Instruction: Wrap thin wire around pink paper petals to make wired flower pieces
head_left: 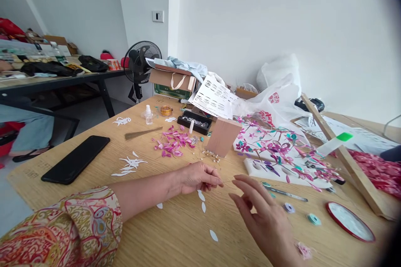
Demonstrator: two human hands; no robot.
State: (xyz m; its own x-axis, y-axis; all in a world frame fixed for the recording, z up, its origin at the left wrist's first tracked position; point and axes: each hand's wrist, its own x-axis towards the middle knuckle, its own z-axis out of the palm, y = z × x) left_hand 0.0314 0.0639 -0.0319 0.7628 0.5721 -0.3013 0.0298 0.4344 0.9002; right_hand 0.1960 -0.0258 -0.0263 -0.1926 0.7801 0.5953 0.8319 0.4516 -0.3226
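Over the middle of the wooden table, my left hand [197, 177] is closed in a pinch; what its fingertips hold is too fine to make out. Facing it from the right, my right hand [266, 217] is raised, thumb and fingers apart, with nothing visible in it. Below the left hand lie several white leaf-shaped pieces, one of them a paper-like leaf [213, 235] nearer to me. Pink petals [173, 142] are heaped beyond my left hand, near a wooden block [222, 135] and small pearly beads on stems [212, 155].
At left are a black phone [77, 158] and white strips [128, 167]. Wire flower sprays [282, 146] rest on white foam [250, 167] at right, near a pen [288, 193], thread spools [313, 219], a red-rimmed oval mirror [350, 221] and a wooden bar [347, 162].
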